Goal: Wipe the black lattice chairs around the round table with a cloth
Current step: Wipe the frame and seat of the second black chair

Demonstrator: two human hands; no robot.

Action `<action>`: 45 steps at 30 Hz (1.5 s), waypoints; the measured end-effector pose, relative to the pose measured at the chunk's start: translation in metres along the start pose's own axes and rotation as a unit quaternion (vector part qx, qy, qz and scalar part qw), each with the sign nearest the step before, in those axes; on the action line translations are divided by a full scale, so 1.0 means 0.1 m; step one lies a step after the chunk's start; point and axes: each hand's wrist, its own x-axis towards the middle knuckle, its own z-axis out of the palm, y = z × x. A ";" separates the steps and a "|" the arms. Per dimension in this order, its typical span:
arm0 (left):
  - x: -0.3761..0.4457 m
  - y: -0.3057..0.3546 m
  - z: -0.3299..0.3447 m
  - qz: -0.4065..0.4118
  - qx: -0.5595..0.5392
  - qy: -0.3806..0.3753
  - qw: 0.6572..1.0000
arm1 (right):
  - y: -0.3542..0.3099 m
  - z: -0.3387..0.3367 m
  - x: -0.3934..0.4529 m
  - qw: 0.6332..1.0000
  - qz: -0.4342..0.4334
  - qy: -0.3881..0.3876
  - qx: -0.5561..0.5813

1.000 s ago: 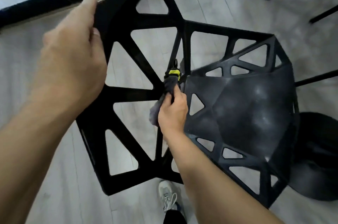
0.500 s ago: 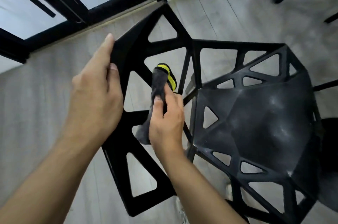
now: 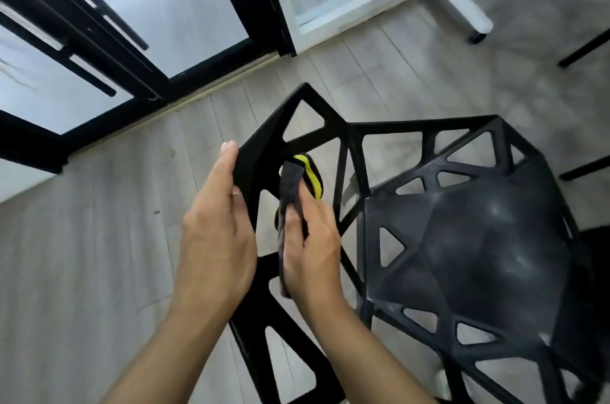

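- Head view: the black lattice chair (image 3: 478, 238) fills the lower right, seen from above, its dusty solid seat to the right and its openwork backrest to the left.
- The left hand (image 3: 214, 238) is closed on the outer edge of the backrest, fingers reaching over the top edge and thumb against the near face.
- The right hand (image 3: 312, 245), just right of the left hand and apart from it, is closed around a dark grey cloth (image 3: 290, 202) with a yellow stripe, pressing it against a backrest strut.
- The cloth's top sticks up above the fingers; its lower end hangs below the palm.
- Pale wood floor (image 3: 82, 255) lies under the chair.
- Beyond the backrest stands a black-framed glass door (image 3: 185, 7); up and right of the chair is a white wheeled stand base (image 3: 462, 4).
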 end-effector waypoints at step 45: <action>0.22 -0.05 0.02 -0.021 -0.071 -0.026 0.997 | 0.54 -0.33 1.27 0.989 0.123 0.033 -0.072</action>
